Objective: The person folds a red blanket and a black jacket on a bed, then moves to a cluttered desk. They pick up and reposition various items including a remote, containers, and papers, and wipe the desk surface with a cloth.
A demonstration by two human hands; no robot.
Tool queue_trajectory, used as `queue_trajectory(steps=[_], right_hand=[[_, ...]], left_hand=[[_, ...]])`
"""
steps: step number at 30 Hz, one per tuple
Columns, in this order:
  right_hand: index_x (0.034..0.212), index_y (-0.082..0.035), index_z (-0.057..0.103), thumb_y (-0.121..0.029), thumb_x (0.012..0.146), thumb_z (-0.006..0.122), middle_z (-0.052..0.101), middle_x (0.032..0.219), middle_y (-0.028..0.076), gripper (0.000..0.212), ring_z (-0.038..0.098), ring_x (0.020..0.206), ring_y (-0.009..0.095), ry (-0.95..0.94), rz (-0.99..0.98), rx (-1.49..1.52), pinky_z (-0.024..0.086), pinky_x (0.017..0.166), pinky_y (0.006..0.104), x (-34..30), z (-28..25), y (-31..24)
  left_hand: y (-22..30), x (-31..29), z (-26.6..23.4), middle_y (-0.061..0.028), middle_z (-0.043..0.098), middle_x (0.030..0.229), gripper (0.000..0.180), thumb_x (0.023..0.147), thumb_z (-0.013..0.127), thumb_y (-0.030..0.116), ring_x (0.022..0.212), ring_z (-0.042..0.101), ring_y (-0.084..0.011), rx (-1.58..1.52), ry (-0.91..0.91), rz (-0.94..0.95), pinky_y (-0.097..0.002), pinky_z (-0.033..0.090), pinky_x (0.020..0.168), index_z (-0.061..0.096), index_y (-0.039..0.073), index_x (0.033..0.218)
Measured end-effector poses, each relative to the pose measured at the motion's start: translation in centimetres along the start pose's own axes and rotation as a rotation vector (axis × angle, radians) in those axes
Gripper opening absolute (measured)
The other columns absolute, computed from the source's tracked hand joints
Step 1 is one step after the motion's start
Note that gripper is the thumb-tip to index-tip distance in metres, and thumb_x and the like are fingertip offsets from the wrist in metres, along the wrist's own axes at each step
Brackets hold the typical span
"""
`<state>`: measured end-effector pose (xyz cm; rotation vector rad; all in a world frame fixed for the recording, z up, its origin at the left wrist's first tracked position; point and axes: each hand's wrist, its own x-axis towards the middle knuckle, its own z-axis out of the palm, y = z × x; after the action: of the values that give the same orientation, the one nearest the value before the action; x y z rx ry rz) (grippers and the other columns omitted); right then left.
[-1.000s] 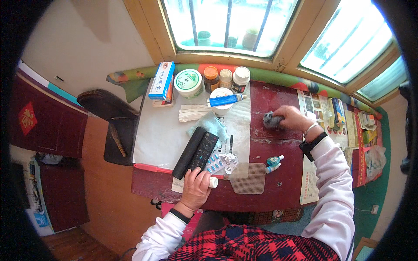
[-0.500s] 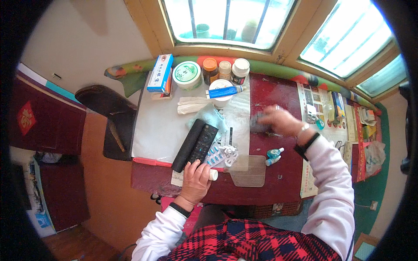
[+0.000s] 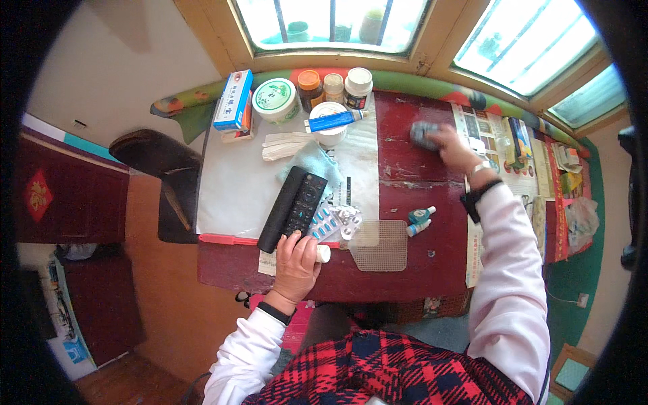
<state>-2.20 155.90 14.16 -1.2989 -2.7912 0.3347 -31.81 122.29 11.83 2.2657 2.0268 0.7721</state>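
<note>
Under the fingers of my left hand is the lower end of a black remote control, which lies along a smooth black cylindrical case. These fingers are stretched out rather than wrapped round it. A small white bottle sticks out beside my thumb; whether the hand touches it is unclear. Blister packs of pills lie partly beneath the remote. My right hand, reaching far right, is closed on a bunched grey cloth against the dark red tabletop.
Along the back stand a blue-white box, a green-lidded tub and several jars. A blue tube lies on a white tub. Small teal bottles lie near a mesh fly swatter. Papers and boxes crowd the right.
My right hand has moved the grey cloth away from me and to the right across the red tabletop. My left hand stays at the remote's lower end. The whole view has shifted slightly.
</note>
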Motion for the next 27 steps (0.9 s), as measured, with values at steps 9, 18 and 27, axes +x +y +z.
queue_trajectory(steps=[9, 18, 27], right_hand=[[0.100, -0.005, 0.063, 0.006, 0.064, 0.050, 0.061, 0.098, 0.016, 0.040, 0.055, 0.098, 0.033, -0.057, -0.079, 0.316, 0.043, 0.088, 0.0379, -4.5, -4.1, -2.6], [0.118, -0.020, 0.054, -0.007, 0.078, 0.046, 0.053, 0.120, 0.012, 0.043, 0.051, 0.110, 0.031, -0.070, 0.276, -0.010, 0.042, 0.092, 0.0402, 7.5, 0.0, -8.1], [0.103, -0.013, 0.062, 0.001, 0.070, 0.053, 0.055, 0.099, 0.014, 0.037, 0.053, 0.096, 0.033, -0.068, -0.388, -0.020, 0.044, 0.084, 0.0409, 3.2, 1.3, -11.8]], left_hand=[[0.1, 0.1, -0.1, -0.0100, 0.050, 0.113, 0.050, 0.070, 0.065, 0.013, 0.113, 0.042, -0.0310, 0.004, 0.007, -0.006, -0.0495, 0.030, 0.099, 0.045, 0.006, 0.116], [-0.1, 0.0, 0.0, -0.0110, 0.049, 0.114, 0.055, 0.067, 0.067, 0.012, 0.114, 0.041, -0.0327, -0.022, -0.001, -0.008, -0.0508, 0.029, 0.099, 0.045, 0.006, 0.117], [0.0, 0.1, 0.1, -0.0100, 0.049, 0.113, 0.054, 0.068, 0.066, 0.013, 0.112, 0.043, -0.0314, 0.007, 0.025, 0.007, -0.0496, 0.030, 0.098, 0.044, 0.007, 0.117]])
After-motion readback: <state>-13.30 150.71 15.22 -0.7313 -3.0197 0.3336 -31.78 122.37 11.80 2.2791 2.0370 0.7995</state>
